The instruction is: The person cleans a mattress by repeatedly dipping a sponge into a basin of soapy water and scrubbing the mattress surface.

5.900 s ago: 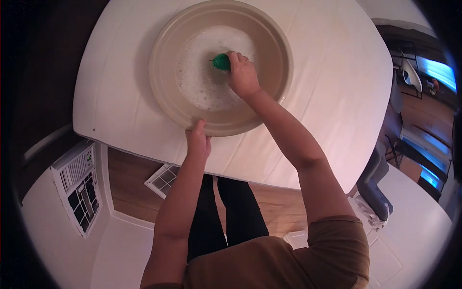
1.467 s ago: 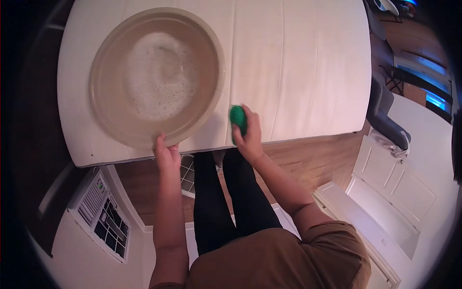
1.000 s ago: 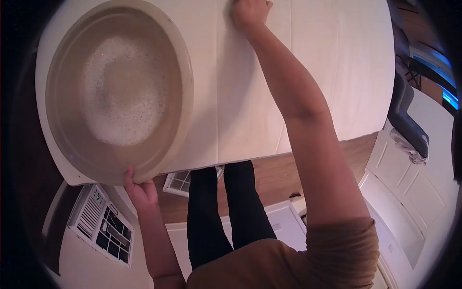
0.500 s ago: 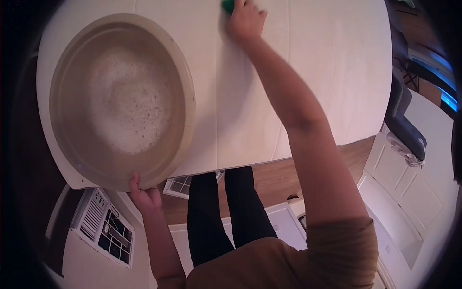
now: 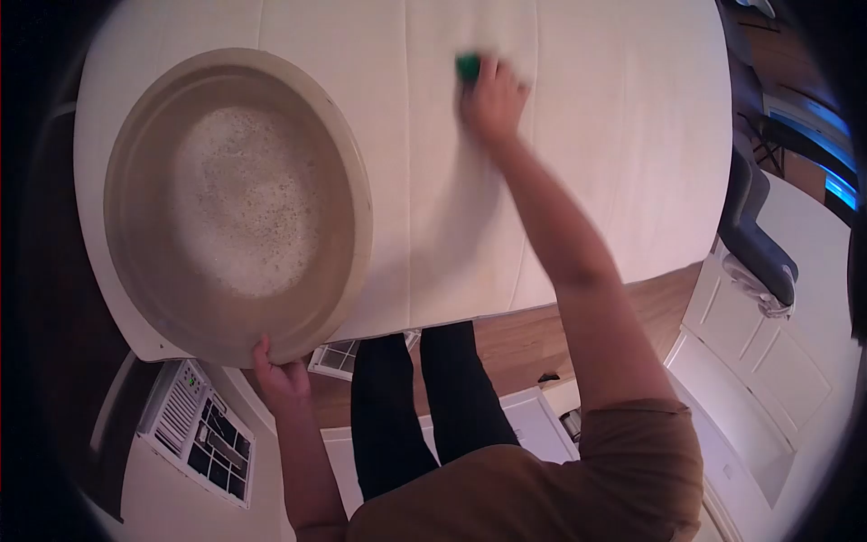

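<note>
A large beige basin with foamy water in it rests at the left of a pale, seamed mattress. My left hand grips the basin's near rim, thumb over the edge and fingers underneath. Farther out on the mattress, my right hand is closed around a small green sponge. Only one end of the sponge shows beyond the fingers; the rest is hidden, and the hand is slightly blurred. White suds float in the middle of the basin.
The mattress's near edge runs in front of my legs. A window air conditioner is at lower left. To the right stand a dark chair with cloth on it and a white panelled door. Wooden floor shows below.
My right hand has drawn the green sponge nearer to me and slightly right across the mattress. My left hand keeps its hold on the basin rim; the view has shifted slightly.
</note>
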The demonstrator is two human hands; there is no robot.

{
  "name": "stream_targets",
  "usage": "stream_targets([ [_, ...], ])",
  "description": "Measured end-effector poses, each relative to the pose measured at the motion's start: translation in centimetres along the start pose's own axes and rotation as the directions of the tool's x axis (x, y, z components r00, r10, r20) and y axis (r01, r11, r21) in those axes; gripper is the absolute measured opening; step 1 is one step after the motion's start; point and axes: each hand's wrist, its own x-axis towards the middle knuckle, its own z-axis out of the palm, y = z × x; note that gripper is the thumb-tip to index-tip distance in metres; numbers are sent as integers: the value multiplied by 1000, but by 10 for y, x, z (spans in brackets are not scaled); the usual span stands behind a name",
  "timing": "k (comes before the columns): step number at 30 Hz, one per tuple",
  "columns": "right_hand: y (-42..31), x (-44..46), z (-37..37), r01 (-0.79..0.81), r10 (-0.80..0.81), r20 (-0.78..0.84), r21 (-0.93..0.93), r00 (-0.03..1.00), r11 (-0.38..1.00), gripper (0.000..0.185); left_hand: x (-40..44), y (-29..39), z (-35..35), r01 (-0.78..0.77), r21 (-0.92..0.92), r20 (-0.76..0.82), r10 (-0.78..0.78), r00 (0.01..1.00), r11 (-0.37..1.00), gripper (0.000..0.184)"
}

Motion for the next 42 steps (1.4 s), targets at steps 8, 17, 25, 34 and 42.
stream_targets([
  [8, 18, -280, -88, -53, 29, 425, 43, 905, 998, 58, 8, -1, -15, -44, 19, 32, 44, 999, 999, 49],
  [17, 32, 50, 0, -90, 90, 4, -29, 996, 995, 42, 5, -1, 0, -17, 76, -47, 21, 999, 997, 52],
  [25, 37, -280, -84, -142, 77, 436, 117, 897, 983, 63, 4, 2, -6, -42, 75, -78, 48, 996, 996, 54],
  [34, 44, 50, 1, -158, 158, -5, 56, 987, 986, 31, 4, -1, -8, -32, 81, -85, 39, 996, 996, 55],
  [42, 23, -267, -95, -37, -45, 439, 178, 898, 983, 59, 3, 0, -3, -52, 24, -7, 52, 999, 998, 53],
])
